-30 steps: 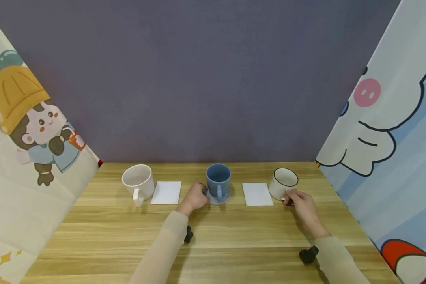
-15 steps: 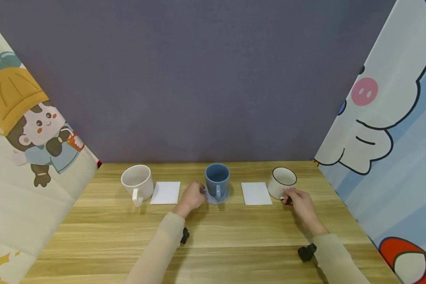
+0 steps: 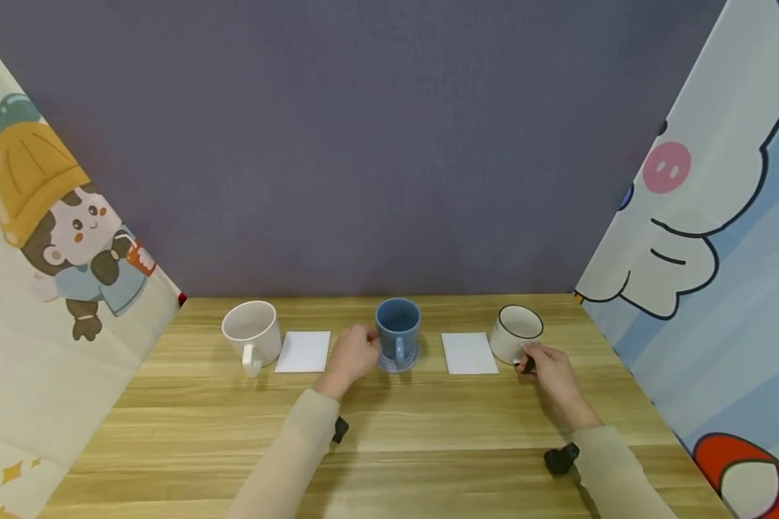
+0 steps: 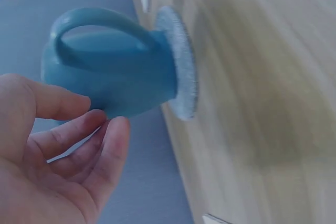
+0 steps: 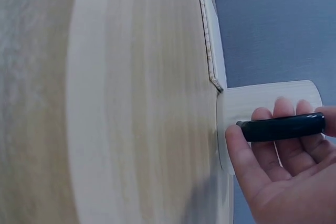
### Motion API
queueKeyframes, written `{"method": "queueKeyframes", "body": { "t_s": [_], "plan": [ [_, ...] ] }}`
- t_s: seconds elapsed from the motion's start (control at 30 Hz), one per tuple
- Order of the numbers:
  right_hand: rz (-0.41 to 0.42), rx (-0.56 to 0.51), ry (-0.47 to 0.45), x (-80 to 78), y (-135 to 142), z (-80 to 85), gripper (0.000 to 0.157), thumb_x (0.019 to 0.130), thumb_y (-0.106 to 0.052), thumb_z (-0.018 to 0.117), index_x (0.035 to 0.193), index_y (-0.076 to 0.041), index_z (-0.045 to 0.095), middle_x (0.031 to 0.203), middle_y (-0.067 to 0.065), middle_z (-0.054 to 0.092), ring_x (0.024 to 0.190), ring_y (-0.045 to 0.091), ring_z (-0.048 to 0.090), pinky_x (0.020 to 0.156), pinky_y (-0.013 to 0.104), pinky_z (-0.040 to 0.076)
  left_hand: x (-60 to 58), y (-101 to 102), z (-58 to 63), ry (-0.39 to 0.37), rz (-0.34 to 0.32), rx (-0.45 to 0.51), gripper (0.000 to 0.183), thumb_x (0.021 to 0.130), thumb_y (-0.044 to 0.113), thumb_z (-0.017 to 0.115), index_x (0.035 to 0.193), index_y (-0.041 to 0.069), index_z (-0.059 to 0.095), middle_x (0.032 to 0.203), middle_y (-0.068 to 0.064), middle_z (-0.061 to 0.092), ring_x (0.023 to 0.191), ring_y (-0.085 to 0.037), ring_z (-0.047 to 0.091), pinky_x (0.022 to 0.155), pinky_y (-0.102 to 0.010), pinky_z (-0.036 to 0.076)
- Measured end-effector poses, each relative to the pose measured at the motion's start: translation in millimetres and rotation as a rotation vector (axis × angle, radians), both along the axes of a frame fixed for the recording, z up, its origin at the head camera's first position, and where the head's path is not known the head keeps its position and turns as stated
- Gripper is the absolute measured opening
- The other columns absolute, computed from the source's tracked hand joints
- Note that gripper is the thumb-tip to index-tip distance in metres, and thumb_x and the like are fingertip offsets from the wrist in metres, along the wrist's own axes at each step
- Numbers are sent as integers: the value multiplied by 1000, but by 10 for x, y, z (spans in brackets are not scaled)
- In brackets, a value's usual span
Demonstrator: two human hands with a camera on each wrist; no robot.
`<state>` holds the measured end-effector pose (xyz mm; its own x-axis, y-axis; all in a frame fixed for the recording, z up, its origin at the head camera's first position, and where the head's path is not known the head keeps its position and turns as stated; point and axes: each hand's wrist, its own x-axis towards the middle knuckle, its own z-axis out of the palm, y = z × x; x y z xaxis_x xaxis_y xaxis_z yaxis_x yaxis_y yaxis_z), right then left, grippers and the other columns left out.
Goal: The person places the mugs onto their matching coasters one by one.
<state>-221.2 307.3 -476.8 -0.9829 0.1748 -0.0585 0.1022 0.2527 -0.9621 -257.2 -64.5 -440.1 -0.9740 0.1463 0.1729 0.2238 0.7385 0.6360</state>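
A blue mug [image 3: 389, 344] stands upright on a round pale-blue coaster [image 4: 182, 69], its handle toward the person. At its left side is my left hand [image 3: 353, 353], fingers loosely bent and fingertips right at the mug's wall in the left wrist view, not wrapped round it. My right hand [image 3: 554, 371] holds the dark handle [image 5: 283, 127] of a white mug [image 3: 506, 342] with a black rim; several fingers pass behind the handle and the thumb is at its upper end. That mug stands upright on the table.
A larger white mug [image 3: 262, 339] stands at the left, handle toward the person. Beside it lies a square white coaster [image 3: 303, 352]; another white square [image 3: 469, 353] lies between the blue mug and the black-rimmed one. A grey panel [image 3: 389, 158] rises behind the wooden table [image 3: 441, 425].
My left hand has shifted from the round coaster's edge up to the blue mug's side. The right hand keeps its hold on the handle. The mugs stay where they were.
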Motion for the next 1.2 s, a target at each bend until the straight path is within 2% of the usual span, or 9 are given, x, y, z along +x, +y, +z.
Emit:
{"method": "queueKeyframes", "body": {
  "t_s": [0.13, 0.27, 0.53, 0.67, 0.83, 1.0, 1.1, 1.2],
  "plan": [
    [4, -19, -3, 6, 12, 3, 45, 109, -30, 47, 92, 8, 62, 82, 8, 63, 81, 20, 63, 76, 35, 57, 48, 24, 134, 58, 18, 11, 14, 91, 5, 60, 85, 4, 73, 81, -7, 66, 71, -21, 57, 62, -36, 49],
    [16, -43, -11, -2, 40, 6, 45, 109, -31, 47, 90, 6, 61, 83, 8, 64, 83, 22, 63, 77, 36, 57, 65, 44, 220, 96, 37, -9, 13, 90, 5, 60, 88, 3, 73, 85, -8, 67, 72, -21, 58, 61, -36, 50],
    [40, -69, -20, -48, 129, -4, 46, 108, -34, 49, 88, 5, 62, 86, 9, 64, 83, 22, 64, 77, 37, 58, 56, 156, 282, 184, 61, -52, 16, 94, 13, 63, 100, 3, 74, 100, -10, 70, 89, -27, 66, 73, -43, 56],
    [29, -74, -17, -78, 170, -18, 45, 108, -33, 50, 88, 6, 62, 85, 10, 64, 83, 22, 64, 77, 37, 58, 73, 270, 335, 261, 25, -23, 19, 96, 14, 64, 106, 1, 73, 104, -12, 69, 94, -28, 65, 77, -43, 56],
    [25, -80, -15, -97, 192, -46, 44, 108, -32, 50, 88, 4, 62, 85, 12, 64, 83, 22, 64, 77, 36, 58, 87, 387, 389, 396, -33, 26, 19, 95, 13, 64, 107, 0, 72, 103, -12, 68, 96, -28, 64, 81, -43, 55],
    [24, -101, -24, -129, 206, -81, 42, 108, -31, 50, 88, 3, 64, 87, 14, 64, 84, 23, 63, 77, 36, 57, 81, 464, 408, 527, -60, 99, 17, 94, 11, 65, 106, 0, 72, 103, -10, 67, 93, -26, 64, 78, -40, 55],
    [24, -98, -23, -126, 202, -80, 42, 108, -32, 50, 88, 2, 65, 88, 14, 64, 85, 23, 63, 77, 36, 57, 83, 510, 427, 552, -83, 139, 19, 93, 10, 65, 108, 0, 72, 104, -10, 66, 92, -27, 63, 77, -39, 55],
    [22, -84, -18, -112, 194, -67, 42, 108, -33, 51, 87, 1, 64, 87, 13, 64, 85, 23, 64, 77, 36, 57, 90, 564, 454, 539, -114, 163, 23, 94, 9, 65, 114, 1, 70, 108, -11, 66, 94, -28, 62, 78, -39, 55]
  ]
}}
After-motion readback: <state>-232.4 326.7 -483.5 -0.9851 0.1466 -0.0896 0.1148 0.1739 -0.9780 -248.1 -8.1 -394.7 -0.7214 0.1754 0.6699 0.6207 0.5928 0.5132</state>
